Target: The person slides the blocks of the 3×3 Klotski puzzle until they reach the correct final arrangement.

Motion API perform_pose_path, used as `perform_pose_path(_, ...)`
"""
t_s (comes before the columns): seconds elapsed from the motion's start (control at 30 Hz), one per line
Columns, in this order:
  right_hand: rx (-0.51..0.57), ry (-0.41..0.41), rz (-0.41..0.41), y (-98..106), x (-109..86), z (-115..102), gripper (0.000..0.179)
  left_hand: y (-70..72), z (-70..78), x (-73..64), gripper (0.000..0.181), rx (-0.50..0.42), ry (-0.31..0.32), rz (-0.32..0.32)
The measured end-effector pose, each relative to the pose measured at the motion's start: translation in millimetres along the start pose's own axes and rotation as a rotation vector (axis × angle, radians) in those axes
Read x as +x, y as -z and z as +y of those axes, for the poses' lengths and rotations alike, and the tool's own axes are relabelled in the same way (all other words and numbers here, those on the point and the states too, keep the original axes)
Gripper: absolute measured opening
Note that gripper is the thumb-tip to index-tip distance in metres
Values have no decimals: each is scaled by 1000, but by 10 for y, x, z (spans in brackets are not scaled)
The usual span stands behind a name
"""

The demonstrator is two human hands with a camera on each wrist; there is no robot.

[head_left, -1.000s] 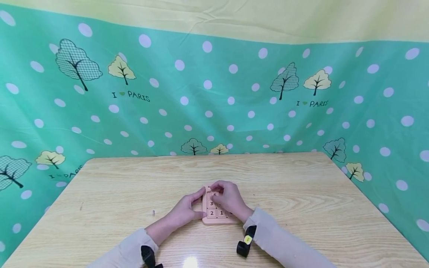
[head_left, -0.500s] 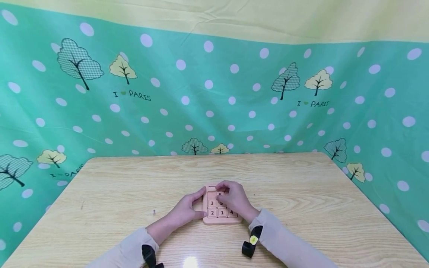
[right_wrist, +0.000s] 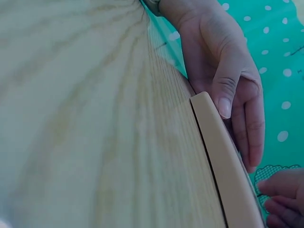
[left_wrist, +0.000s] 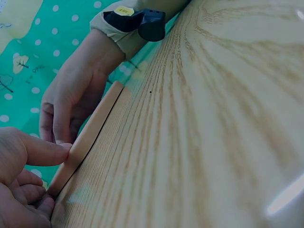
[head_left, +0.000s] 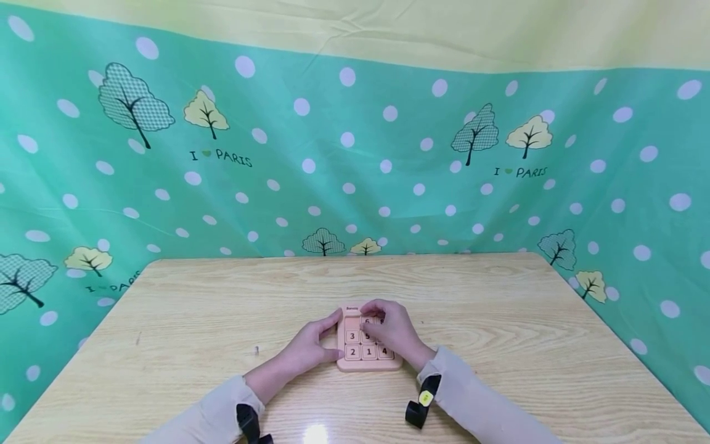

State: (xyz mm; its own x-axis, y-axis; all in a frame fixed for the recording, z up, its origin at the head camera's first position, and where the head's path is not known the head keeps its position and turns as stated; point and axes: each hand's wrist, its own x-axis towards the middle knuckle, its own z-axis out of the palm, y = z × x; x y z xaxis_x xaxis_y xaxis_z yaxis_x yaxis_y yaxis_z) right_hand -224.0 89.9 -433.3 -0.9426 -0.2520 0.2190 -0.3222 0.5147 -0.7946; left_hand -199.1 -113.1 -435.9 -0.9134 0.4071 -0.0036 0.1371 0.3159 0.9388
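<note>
A pale pink number slide puzzle (head_left: 368,365) lies flat on the wooden table. My left hand (head_left: 307,353) holds its left side, thumb at the near corner and index finger at the far one. My right hand (head_left: 395,328) reaches over the top right of the puzzle, thumb and index fingertips at the tile marked 6 (head_left: 367,321). To the left of that tile is a bare slot (head_left: 352,323). Tiles 3, 2, 1 and 4 show; others are partly hidden under the right hand. In the left wrist view, the puzzle's side (left_wrist: 90,135) appears beside both hands.
A tiny pale object (head_left: 257,350) lies on the table (head_left: 222,296) left of the left hand. Behind the table hangs a green dotted cloth (head_left: 327,197) printed with trees. Each wrist wears a black strap-on camera (head_left: 417,413).
My right hand has moved right, and the 6 tile has slid right with it, uncovering the top-left slot. The 8 tile has come into sight. The left hand keeps its hold.
</note>
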Motion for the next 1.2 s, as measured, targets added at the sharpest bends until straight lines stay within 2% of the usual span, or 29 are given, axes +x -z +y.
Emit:
perform_pose_path(0.17,36,-3,-16,13,-46,9,22,-1,3,-4,80,-2,5,4)
perform_pose_path(0.4,82,3,-101,33,-105,-2,23,8,-15,13,80,5,3,-11)
perform_pose_path(0.6,60,0,-150,25,-118,-23,24,1,-4,1,80,20,-4,1)
perform_pose_path(1.2,4,44,-173,18,-111,-47,22,10,-35,13,80,9,1,-16)
